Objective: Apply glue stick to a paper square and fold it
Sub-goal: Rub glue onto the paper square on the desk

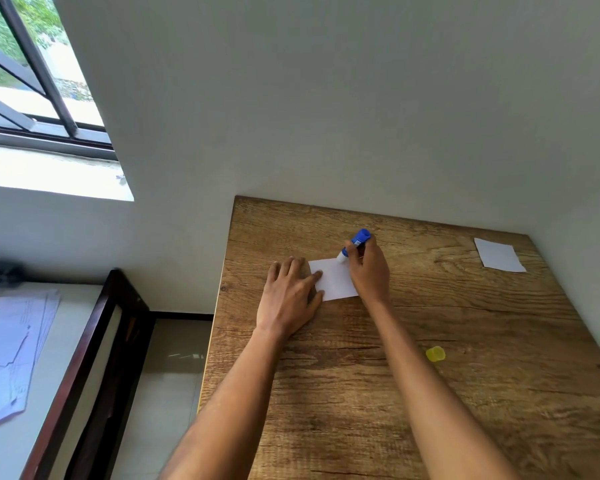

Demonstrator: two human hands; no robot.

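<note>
Here the wooden counter fills the right and near part of the scene, pushed against a pale wall on its far side. To the left, past the counter's edge, a window sits high up and loose sheets lie on a lower surface with a dark frame. Towards the far middle of the counter lies the white paper square. The left hand rests flat and spread on the counter, fingertips pressing the paper's left edge. The right hand is clenched around a blue glue stick, tilted with its white tip touching the paper's far right corner. A second white paper lies well apart at the far right. A small yellow cap sits on the counter nearer, right of the right forearm.
</note>
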